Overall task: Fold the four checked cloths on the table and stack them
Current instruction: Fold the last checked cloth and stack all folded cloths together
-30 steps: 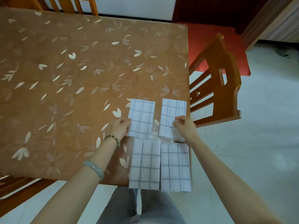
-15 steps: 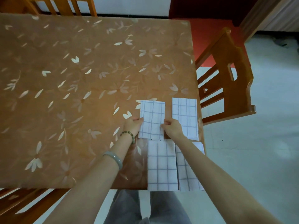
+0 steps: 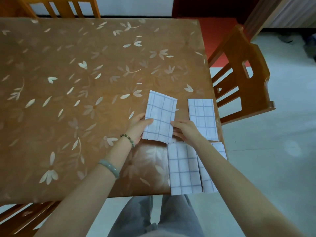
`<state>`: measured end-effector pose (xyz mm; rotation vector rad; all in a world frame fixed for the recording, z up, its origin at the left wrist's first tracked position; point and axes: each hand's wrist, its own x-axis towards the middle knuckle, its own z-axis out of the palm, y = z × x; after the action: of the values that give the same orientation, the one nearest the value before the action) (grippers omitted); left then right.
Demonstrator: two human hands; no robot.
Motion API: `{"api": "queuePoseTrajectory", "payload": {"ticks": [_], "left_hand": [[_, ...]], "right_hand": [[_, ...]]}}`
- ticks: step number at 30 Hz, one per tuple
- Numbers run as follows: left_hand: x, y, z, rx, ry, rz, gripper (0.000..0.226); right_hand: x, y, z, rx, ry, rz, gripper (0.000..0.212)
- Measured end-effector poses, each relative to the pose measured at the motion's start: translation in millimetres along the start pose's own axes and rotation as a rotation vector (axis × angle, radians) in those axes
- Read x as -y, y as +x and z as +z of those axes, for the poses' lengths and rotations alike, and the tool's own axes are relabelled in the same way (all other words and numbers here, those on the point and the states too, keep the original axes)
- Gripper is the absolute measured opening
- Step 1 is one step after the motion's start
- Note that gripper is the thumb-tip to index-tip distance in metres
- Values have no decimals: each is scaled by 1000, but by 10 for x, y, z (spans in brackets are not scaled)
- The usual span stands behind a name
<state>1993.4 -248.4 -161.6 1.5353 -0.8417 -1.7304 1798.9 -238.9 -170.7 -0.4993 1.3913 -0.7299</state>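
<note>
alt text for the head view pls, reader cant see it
A person's left hand and right hand grip one folded checked cloth by its sides over a brown floral table. Three more folded cloths lie near the table's right edge: the far cloth beside it, the near-left cloth and near-right cloth at the front edge.

Wooden chairs (image 3: 242, 77) — pale tiled floor (image 3: 282, 134), red mat (image 3: 217, 36)

The left hand (image 3: 139, 127) and right hand (image 3: 185, 131) are gripping a folded checked cloth (image 3: 160, 117) by its side edges, tilted, over the table (image 3: 85, 100). A second cloth (image 3: 202, 118) is lying just right of it. A third cloth (image 3: 183, 168) and a fourth cloth (image 3: 207, 183) are lying side by side at the near edge.
</note>
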Motion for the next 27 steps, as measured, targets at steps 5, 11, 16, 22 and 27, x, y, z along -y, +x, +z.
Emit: {"api": "queuePoseTrajectory", "payload": {"ticks": [5,11,16,22,27], "left_hand": [[325,-452,-414,-56,124,-107,5],[978,-714,-632,-54,260,-255,20],[1236,-759,-577,-94,448,-224,16],[1201,-835,-419,-252,776,-79,33],[1255,-857,-174,41,1324,484,55]], "right_hand": [[-257,-226,241,-71,-239,-9,13],[-921,-526,271,-216,-548,17,21],[-1161,-666,211,-251,-732,-37,19],[-1208,-708,34,-274,-922,-110,17],[-1498,-770,-536,-472,-1417,-572,48]]}}
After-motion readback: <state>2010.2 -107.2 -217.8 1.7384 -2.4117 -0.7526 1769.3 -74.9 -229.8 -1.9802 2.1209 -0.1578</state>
